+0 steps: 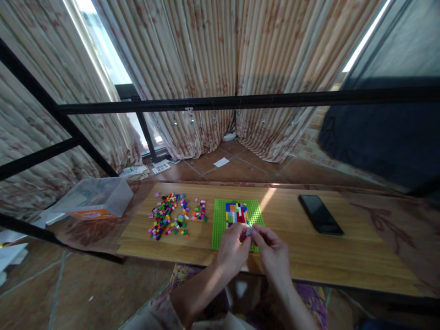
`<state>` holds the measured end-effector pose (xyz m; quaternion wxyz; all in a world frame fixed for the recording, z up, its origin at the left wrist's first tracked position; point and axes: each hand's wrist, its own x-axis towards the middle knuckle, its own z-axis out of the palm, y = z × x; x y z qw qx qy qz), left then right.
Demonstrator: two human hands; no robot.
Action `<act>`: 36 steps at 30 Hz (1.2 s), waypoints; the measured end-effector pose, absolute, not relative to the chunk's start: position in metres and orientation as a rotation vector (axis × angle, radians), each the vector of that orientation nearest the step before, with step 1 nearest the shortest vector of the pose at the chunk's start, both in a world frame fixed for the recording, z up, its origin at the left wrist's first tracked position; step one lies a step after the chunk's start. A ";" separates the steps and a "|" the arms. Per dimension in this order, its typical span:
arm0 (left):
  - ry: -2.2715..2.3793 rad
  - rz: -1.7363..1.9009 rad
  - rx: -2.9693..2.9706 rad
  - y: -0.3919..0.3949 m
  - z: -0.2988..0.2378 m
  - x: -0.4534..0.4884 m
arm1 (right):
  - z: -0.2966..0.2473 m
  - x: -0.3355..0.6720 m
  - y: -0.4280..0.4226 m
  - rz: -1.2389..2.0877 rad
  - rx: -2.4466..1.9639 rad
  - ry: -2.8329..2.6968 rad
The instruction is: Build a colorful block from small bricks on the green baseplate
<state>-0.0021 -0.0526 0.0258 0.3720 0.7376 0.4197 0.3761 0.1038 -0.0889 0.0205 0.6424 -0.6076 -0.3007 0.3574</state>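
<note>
Both my hands meet over the near part of a green studded baseplate on the wooden table. Between the fingertips of my left hand and my right hand is a small light grey toy brick, pinched from both sides. Its exact shape is too small to tell. Just beyond my fingers, a patch of colored bricks in blue, orange, white, red and yellow is fixed on the baseplate. My hands hide the near part of that patch.
Left of the baseplate lies a loose spread of colored bricks. A clear plastic box with an orange label stands beyond the table's left end. A black phone lies on the right. A black metal bar crosses in front of the curtains.
</note>
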 end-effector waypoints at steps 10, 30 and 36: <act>1.264 0.994 2.023 -0.039 0.011 -0.067 | 0.006 0.151 -0.030 0.860 -1.458 -0.909; 1.251 0.935 2.125 -0.036 -0.024 -0.093 | -0.001 0.151 -0.020 0.867 -1.627 -1.088; 1.230 0.926 2.128 -0.037 -0.021 -0.093 | 0.009 0.143 -0.035 0.924 -1.521 -1.074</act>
